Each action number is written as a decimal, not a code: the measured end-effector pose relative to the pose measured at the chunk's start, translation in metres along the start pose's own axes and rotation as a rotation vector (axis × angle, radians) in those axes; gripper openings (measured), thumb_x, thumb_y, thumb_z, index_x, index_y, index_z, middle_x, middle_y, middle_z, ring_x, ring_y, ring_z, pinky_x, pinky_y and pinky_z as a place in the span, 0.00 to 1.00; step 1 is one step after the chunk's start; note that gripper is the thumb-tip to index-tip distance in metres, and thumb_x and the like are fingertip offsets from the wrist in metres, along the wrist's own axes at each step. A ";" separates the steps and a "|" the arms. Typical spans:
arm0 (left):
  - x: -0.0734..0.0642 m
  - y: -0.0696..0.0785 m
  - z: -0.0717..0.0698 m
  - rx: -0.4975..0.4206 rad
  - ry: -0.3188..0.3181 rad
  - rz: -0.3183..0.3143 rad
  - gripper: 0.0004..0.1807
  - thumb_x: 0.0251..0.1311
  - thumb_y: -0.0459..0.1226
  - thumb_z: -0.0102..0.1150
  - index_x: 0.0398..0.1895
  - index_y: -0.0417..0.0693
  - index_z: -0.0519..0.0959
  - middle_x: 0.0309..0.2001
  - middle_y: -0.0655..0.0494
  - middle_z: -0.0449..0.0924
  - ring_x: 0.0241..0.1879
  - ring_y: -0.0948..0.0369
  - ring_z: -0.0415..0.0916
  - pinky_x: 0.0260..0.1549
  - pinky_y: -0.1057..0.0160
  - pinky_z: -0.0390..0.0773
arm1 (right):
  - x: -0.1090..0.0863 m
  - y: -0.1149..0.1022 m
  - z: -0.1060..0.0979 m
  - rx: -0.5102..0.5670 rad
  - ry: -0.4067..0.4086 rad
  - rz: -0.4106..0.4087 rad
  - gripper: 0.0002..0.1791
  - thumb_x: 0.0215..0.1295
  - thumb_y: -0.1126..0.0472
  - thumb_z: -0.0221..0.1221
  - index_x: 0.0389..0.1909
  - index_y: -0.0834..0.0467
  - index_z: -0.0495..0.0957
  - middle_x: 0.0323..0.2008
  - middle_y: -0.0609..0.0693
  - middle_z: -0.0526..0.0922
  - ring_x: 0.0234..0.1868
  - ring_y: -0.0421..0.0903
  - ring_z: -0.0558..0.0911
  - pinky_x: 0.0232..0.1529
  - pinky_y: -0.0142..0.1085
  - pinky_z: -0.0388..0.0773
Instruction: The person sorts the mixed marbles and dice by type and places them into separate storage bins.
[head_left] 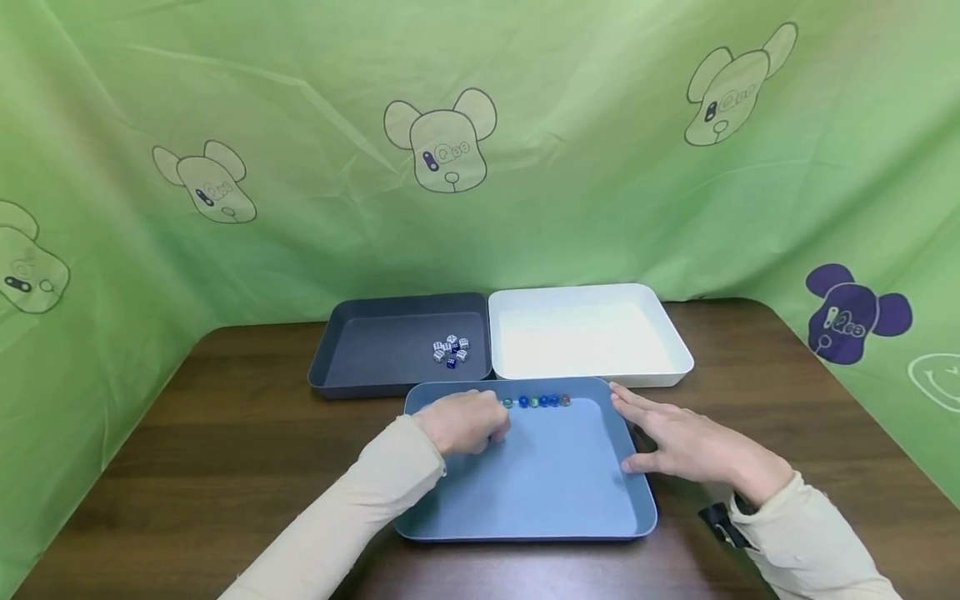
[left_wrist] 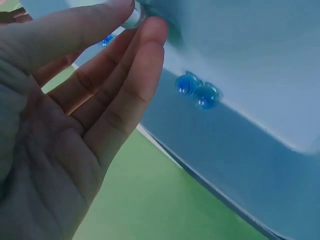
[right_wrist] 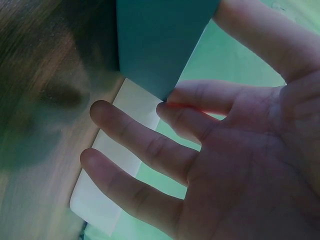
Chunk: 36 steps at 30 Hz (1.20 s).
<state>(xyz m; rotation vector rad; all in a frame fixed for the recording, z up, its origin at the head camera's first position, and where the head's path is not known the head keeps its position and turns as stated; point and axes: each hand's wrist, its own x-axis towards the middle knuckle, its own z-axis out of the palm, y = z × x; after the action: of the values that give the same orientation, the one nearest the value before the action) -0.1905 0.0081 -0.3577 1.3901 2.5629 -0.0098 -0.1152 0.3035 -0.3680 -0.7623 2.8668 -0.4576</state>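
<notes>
Over the left part of the blue tray [head_left: 562, 475], my left hand [head_left: 465, 422] pinches a clear, pale glass marble [left_wrist: 134, 19] between thumb and fingertips. In the left wrist view two blue marbles [left_wrist: 206, 95] lie side by side against the tray wall, and another blue marble [left_wrist: 106, 40] shows past the fingers. The head view has a row of green, blue and brownish marbles [head_left: 544, 402] along the tray's far wall. At the tray's right rim my right hand [head_left: 686, 442] is spread, fingertips at the edge, thumb and fingers extended and gripping nothing.
Behind the blue tray stand a dark tray [head_left: 390, 342] on the left, with several white and blue dice [head_left: 451, 350] in it, and a white tray [head_left: 585, 333] on the right. The brown wooden table [head_left: 225, 433] meets a green cloth [head_left: 315, 233] at the back.
</notes>
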 end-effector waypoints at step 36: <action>0.021 -0.026 -0.033 -0.098 0.202 0.043 0.09 0.67 0.26 0.60 0.42 0.42 0.89 0.43 0.52 0.87 0.39 0.61 0.83 0.41 0.67 0.79 | 0.000 0.000 0.000 0.028 -0.001 -0.007 0.46 0.63 0.48 0.68 0.69 0.77 0.63 0.74 0.71 0.58 0.67 0.73 0.66 0.59 0.63 0.69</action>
<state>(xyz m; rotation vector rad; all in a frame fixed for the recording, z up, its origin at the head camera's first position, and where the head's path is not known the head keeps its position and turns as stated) -0.2296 0.0146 -0.3323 1.4774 2.6510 0.2741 -0.1153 0.3036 -0.3680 -0.7680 2.8516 -0.4967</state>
